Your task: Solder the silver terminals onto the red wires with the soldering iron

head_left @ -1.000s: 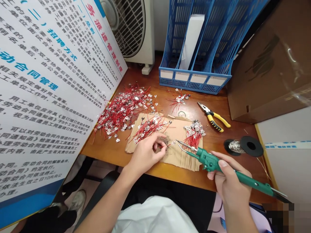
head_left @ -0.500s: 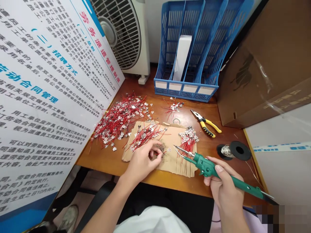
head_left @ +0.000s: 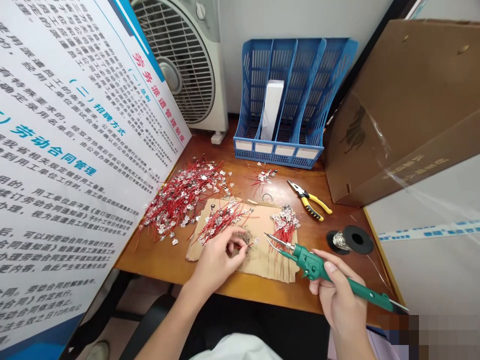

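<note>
My left hand (head_left: 221, 252) pinches a short red wire over the cardboard sheet (head_left: 262, 267); a small silvery terminal (head_left: 256, 240) shows at the wire's far end. In my right hand (head_left: 341, 287) is a green soldering iron (head_left: 313, 264) with a thin curved feed tube beside its tip. The tip points left, a little apart from the terminal. Red wires with metal ends form a bunch (head_left: 225, 217) on the sheet's left part. Another bunch (head_left: 285, 225) lies on its right part, just behind the iron. Dark specks mark the cardboard near my left fingers.
A large heap of red wires (head_left: 183, 195) covers the table's left side, with a small cluster (head_left: 263, 176) farther back. Yellow-black pliers (head_left: 311, 201) and a solder spool (head_left: 356, 240) lie right. Behind stand a blue file rack (head_left: 279, 157), a fan (head_left: 180, 65) and a brown box (head_left: 397, 115).
The camera view has shifted, so the rack and table sit lower in the picture. Both hands keep nearly the same pose, still holding the wire and the soldering iron.
</note>
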A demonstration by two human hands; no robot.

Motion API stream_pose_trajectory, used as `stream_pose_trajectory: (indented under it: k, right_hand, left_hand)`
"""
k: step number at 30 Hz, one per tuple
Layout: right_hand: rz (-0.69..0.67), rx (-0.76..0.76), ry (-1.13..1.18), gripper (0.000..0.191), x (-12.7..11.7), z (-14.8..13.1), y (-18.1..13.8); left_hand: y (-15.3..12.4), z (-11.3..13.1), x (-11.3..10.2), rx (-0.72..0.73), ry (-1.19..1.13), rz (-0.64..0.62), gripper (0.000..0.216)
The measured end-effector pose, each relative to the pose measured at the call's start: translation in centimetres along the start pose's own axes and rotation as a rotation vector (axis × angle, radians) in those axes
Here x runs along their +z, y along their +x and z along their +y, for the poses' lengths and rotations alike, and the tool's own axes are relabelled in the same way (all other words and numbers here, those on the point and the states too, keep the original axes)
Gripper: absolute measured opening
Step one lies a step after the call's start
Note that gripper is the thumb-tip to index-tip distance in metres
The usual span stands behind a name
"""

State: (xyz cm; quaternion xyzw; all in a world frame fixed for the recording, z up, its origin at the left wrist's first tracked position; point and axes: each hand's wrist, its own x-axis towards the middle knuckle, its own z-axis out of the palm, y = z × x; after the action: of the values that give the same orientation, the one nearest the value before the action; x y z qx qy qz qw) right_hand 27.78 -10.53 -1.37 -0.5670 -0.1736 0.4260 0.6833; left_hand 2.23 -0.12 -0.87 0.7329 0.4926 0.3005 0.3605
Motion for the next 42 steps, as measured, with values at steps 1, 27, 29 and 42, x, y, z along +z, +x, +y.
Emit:
stream_pose_trajectory:
  k: [1,27,29,42]
  right_hand:
    - [0.001,0.002,0.011,0.028,0.0,0.0,0.0]
    - [0.094,0.224,0.333,0.056,-0.6,-0.8,2.5]
    - [0.076,0.22,0.351,0.056,-0.7,-0.7,2.5]
    - [0.027,0.116,0.491,0.045,-1.0,0.2,3.2]
  left_hand:
    - [0.0,0.0,0.0,-0.001,0.001,0.003,0.029]
    - [-0.2,-0.8,0.4,0.137,-0.048,0.151,0.008]
    - [-0.2,-0.7,0.4,0.166,-0.028,0.172,0.008]
    - [1.4,3.6,1.3,0.112,0.034,0.315,0.018]
